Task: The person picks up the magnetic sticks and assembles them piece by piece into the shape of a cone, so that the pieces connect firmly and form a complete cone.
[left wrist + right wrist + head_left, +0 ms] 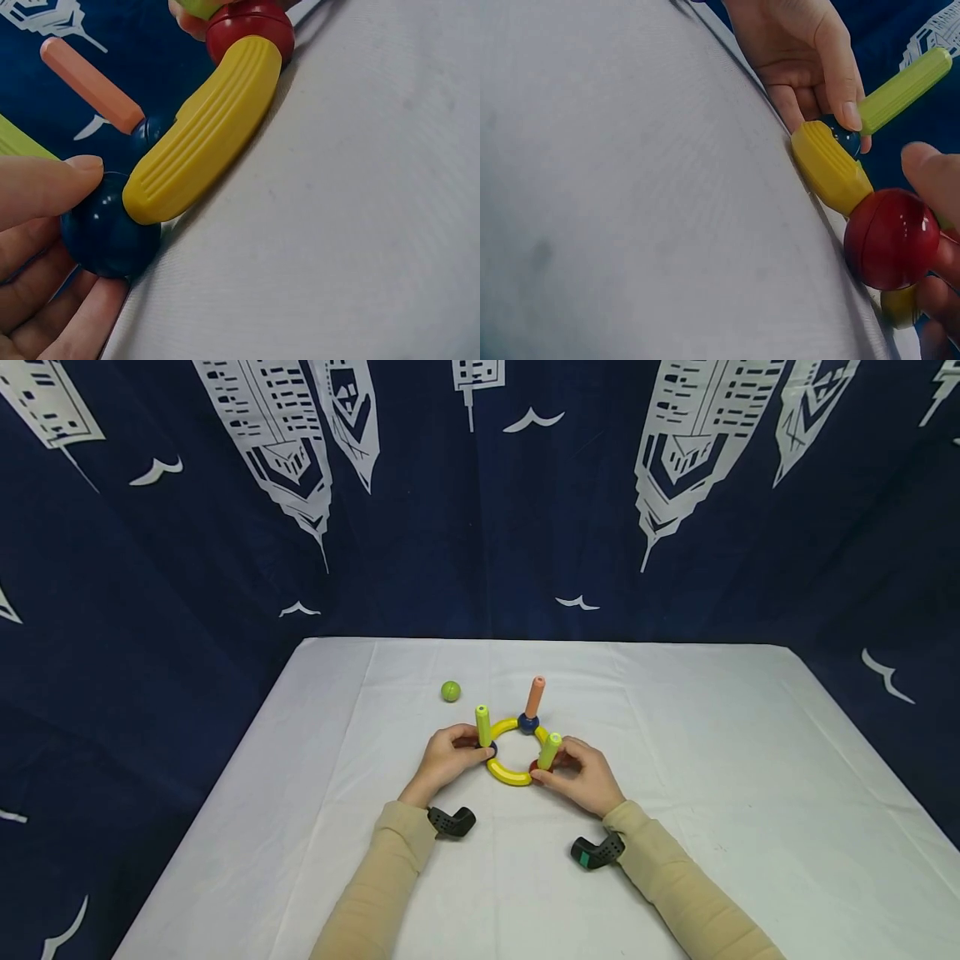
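Yellow curved rods (509, 776) and balls form a ring lying on the white cloth, like a magnetic building toy. My left hand (444, 762) holds the blue ball (112, 232) on the ring's left side, thumb on top and fingers beneath. A lime stick (482, 725) rises from that ball. On the right, my right hand (592, 781) grips the red ball (891, 240), from which another lime stick (550, 751) stands tilted. At the back, a second blue ball (528, 724) bears an upright orange stick (535, 697); neither hand touches it.
A green ball (450, 692) lies apart, behind the ring and to its left. The white-covered table (720, 727) reaches back to a dark blue curtain (480, 552) with white building and bird prints. Black wrist cameras (452, 822) sit at both cuffs.
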The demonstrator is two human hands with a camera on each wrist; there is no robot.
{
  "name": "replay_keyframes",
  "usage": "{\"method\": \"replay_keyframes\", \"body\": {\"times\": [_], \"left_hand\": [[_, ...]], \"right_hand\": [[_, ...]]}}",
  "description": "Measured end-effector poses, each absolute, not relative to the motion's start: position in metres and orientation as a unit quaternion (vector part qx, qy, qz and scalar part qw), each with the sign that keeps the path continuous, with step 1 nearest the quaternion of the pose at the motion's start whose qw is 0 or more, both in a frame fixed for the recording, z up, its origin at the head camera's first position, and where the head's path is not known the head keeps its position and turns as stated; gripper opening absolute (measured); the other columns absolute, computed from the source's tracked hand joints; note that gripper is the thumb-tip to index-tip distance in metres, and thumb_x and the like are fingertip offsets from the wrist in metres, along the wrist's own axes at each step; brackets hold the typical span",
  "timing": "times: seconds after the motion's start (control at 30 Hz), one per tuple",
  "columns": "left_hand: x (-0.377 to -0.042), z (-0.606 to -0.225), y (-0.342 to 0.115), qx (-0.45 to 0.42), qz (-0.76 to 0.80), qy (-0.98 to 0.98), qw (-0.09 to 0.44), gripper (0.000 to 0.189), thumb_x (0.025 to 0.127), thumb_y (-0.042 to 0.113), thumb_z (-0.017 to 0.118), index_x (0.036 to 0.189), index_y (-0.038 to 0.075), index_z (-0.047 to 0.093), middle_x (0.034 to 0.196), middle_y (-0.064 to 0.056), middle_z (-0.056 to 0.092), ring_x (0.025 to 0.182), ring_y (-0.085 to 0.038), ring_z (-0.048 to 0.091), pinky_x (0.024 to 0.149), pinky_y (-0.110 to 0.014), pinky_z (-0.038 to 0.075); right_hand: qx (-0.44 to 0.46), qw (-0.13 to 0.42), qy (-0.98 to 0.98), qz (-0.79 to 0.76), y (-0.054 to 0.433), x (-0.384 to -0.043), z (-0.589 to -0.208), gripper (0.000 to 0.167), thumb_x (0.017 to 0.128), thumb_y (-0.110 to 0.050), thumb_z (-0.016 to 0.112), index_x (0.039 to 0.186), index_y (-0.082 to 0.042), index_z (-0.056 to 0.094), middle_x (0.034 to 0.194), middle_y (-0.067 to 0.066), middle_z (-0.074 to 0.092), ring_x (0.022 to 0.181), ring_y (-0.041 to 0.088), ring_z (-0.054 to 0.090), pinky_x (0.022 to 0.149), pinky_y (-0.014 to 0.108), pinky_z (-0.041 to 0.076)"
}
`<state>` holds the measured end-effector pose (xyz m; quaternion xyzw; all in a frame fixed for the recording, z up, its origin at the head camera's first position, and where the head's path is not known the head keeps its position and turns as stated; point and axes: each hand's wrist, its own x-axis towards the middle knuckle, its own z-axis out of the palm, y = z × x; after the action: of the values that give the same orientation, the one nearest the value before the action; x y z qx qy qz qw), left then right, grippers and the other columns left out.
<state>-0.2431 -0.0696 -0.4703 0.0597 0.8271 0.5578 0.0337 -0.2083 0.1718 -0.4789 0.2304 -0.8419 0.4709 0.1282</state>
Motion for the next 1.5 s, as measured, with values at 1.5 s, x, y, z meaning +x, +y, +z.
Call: {"method": "replay_keyframes", "body": {"times": [1.5], "left_hand": [[-0.243, -0.481, -0.061, 0.191, 0.565, 0.802, 0.007, 0.037, 0.091, 0.006, 0.06, 0.127, -0.002, 0.054, 0.123, -0.017, 0.058, 0.107, -0.027, 0.058, 0.093, -0.034, 0.046]], "right_hand": [[0.092, 0.155, -0.892, 0.415, 0.177, -0.219, -0.489, 0.039, 0.088, -0.032, 0.066, 0.115, -0.005, 0.063, 0.092, 0.004, 0.063, 0.087, 0.02, 0.055, 0.079, 0.036, 0.043]]}}
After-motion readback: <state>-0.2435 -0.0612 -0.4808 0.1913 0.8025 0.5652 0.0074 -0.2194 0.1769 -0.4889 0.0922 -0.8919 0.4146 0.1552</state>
